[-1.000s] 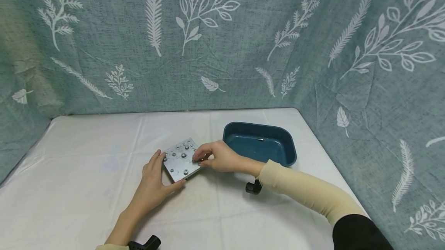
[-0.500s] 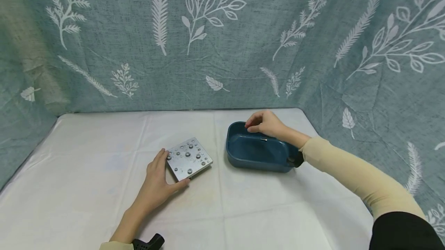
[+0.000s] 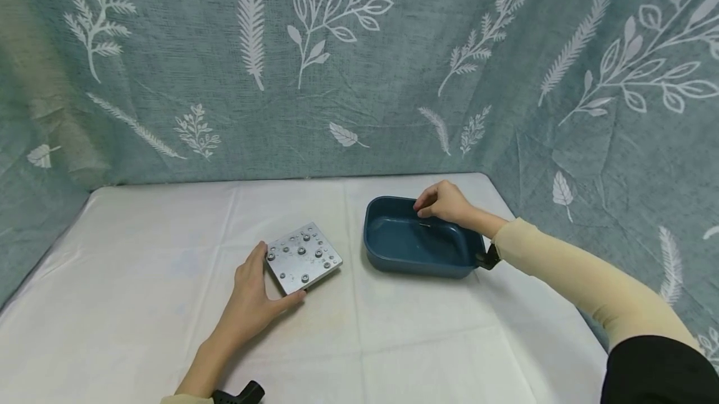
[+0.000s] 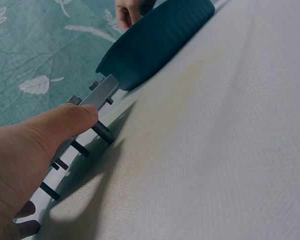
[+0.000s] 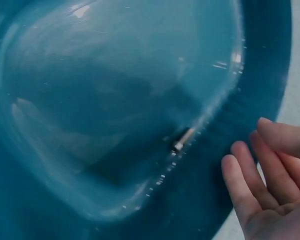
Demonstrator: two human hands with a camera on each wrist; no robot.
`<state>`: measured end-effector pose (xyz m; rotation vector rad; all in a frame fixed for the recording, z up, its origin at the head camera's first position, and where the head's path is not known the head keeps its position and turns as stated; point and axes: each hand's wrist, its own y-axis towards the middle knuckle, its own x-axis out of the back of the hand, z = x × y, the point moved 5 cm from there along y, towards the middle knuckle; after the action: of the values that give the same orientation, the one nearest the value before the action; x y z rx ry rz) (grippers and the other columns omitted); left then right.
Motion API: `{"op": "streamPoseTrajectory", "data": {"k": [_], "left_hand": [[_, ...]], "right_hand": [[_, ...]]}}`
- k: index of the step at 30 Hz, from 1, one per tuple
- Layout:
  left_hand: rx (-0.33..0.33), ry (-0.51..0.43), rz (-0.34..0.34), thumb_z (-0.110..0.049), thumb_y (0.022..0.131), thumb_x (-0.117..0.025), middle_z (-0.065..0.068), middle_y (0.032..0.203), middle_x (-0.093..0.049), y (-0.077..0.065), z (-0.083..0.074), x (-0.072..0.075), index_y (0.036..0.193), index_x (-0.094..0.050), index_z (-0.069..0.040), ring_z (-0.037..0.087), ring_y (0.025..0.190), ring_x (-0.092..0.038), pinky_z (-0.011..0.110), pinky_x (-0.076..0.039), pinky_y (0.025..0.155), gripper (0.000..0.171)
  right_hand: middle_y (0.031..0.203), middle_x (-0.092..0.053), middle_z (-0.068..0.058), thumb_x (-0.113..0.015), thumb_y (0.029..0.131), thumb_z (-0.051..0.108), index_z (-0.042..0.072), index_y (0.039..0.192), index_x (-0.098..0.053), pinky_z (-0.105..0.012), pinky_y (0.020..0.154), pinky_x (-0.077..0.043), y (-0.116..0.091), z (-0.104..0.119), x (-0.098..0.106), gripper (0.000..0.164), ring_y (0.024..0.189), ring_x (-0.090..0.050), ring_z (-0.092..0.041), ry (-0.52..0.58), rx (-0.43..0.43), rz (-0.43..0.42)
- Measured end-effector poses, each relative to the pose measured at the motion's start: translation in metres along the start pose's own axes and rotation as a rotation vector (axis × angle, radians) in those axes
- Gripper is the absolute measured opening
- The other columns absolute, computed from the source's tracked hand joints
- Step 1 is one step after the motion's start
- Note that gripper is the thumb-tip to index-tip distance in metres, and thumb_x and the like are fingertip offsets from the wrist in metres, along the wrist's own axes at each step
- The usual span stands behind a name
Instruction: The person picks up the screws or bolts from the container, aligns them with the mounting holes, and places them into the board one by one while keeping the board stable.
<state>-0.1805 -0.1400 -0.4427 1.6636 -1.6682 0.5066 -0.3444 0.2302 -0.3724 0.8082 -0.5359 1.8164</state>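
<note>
A square metal plate (image 3: 294,262) with several bolts set in it lies left of the middle of the table. My left hand (image 3: 247,304) grips its near-left edge, fingers at one side and thumb at the near corner. Threaded bolt shanks (image 4: 80,148) stick out under the plate in the left wrist view. Over the far rim of a dark blue bin (image 3: 412,265) is my right hand (image 3: 449,205), fingers loosely bent, nothing visible between them. One small screw (image 5: 182,140) lies inside the bin, near the wall beside the right fingers (image 5: 237,182).
White cloth (image 3: 185,304) covers the table under the plate and bin. A green-grey leaf-patterned curtain (image 3: 393,135) hangs behind and along the right side. Wrist camera mounts (image 3: 241,393) are strapped to both arms.
My right hand has left the plate and moved right to the bin's far rim, then slightly further right. The left hand still holds the plate in about the same place.
</note>
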Motion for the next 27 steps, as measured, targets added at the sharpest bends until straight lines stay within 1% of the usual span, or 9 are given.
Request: {"op": "streamPoseTrajectory", "data": {"k": [4, 7, 9, 11, 15, 17, 20, 24, 27], "left_hand": [[-0.002, -0.001, -0.001, -0.049, 0.074, -0.084, 0.027, 0.157, -0.016, -0.001, 0.001, 0.0, 0.152, -0.013, 0.007, 0.048, 0.138, -0.019, 0.061, -0.024, 0.109, 0.12], [-0.008, -0.001, -0.007, -0.049, 0.074, -0.084, 0.027, 0.157, -0.016, 0.0, 0.001, -0.001, 0.152, -0.014, 0.007, 0.048, 0.137, -0.019, 0.061, -0.024, 0.109, 0.119], [-0.013, -0.001, -0.013, -0.048, 0.074, -0.084, 0.027, 0.156, -0.017, 0.0, 0.001, 0.0, 0.152, -0.015, 0.007, 0.048, 0.137, -0.02, 0.061, -0.024, 0.109, 0.118], [-0.015, 0.0, -0.016, -0.048, 0.074, -0.084, 0.027, 0.157, -0.017, 0.0, 0.0, 0.0, 0.152, -0.016, 0.008, 0.048, 0.137, -0.02, 0.06, -0.025, 0.109, 0.117], [-0.02, 0.0, -0.015, -0.048, 0.074, -0.084, 0.027, 0.156, -0.017, 0.0, -0.001, 0.0, 0.151, -0.017, 0.009, 0.048, 0.137, -0.02, 0.061, -0.025, 0.109, 0.117], [-0.023, 0.004, -0.016, -0.047, 0.074, -0.084, 0.028, 0.156, -0.017, 0.0, -0.001, 0.0, 0.151, -0.017, 0.009, 0.048, 0.137, -0.02, 0.061, -0.025, 0.109, 0.117], [-0.022, 0.009, -0.019, -0.047, 0.074, -0.084, 0.028, 0.156, -0.017, 0.0, -0.002, 0.0, 0.151, -0.017, 0.009, 0.048, 0.137, -0.021, 0.061, -0.025, 0.108, 0.116], [-0.016, 0.01, -0.021, -0.047, 0.074, -0.084, 0.027, 0.157, -0.016, -0.001, -0.001, 0.0, 0.15, -0.018, 0.009, 0.048, 0.137, -0.021, 0.061, -0.025, 0.108, 0.115], [-0.016, 0.008, -0.022, -0.047, 0.074, -0.084, 0.027, 0.157, -0.016, 0.0, -0.001, 0.0, 0.15, -0.018, 0.009, 0.048, 0.137, -0.02, 0.062, -0.025, 0.108, 0.115]], "right_hand": [[0.085, -0.073, -0.005, -0.079, 0.08, -0.002, -0.002, 0.094, -0.076, -0.035, 0.073, -0.057, 0.0, -0.005, -0.003, 0.014, 0.081, -0.07, -0.021, -0.026, -0.041, -0.018], [0.083, -0.073, -0.007, -0.079, 0.079, -0.003, -0.003, 0.093, -0.076, -0.036, 0.072, -0.057, -0.002, -0.007, -0.001, 0.014, 0.079, -0.07, -0.023, -0.025, -0.073, -0.057], [0.082, -0.073, -0.008, -0.079, 0.079, -0.004, -0.004, 0.093, -0.076, -0.037, 0.071, -0.058, -0.004, -0.009, 0.0, 0.014, 0.078, -0.07, -0.024, -0.025, -0.095, -0.068], [0.083, -0.073, -0.009, -0.079, 0.08, -0.004, -0.004, 0.094, -0.075, -0.037, 0.07, -0.058, -0.006, -0.012, -0.001, 0.014, 0.078, -0.069, -0.025, -0.031, -0.129, -0.05], [0.087, -0.073, -0.01, -0.079, 0.08, -0.003, -0.004, 0.096, -0.075, -0.034, 0.07, -0.058, -0.013, -0.021, -0.006, 0.017, 0.08, -0.069, -0.023, -0.044, -0.188, 0.014], [0.09, -0.073, -0.011, -0.079, 0.08, -0.002, -0.004, 0.097, -0.075, -0.034, 0.072, -0.058, -0.015, -0.023, -0.008, 0.017, 0.083, -0.069, -0.024, -0.049, -0.183, 0.034], [0.091, -0.073, -0.012, -0.079, 0.08, -0.002, -0.003, 0.097, -0.075, -0.036, 0.075, -0.057, -0.016, -0.025, -0.011, 0.017, 0.086, -0.069, -0.025, -0.087, -0.138, 0.035], [0.086, -0.074, -0.009, -0.081, 0.078, -0.003, -0.001, 0.092, -0.076, -0.036, 0.073, -0.057, -0.017, -0.028, -0.016, 0.015, 0.082, -0.069, -0.023, -0.109, -0.104, 0.022], [0.082, -0.073, -0.008, -0.082, 0.075, -0.005, 0.0, 0.088, -0.077, -0.035, 0.071, -0.058, -0.017, -0.03, -0.018, 0.015, 0.077, -0.07, -0.021, -0.094, -0.088, 0.008]]}}
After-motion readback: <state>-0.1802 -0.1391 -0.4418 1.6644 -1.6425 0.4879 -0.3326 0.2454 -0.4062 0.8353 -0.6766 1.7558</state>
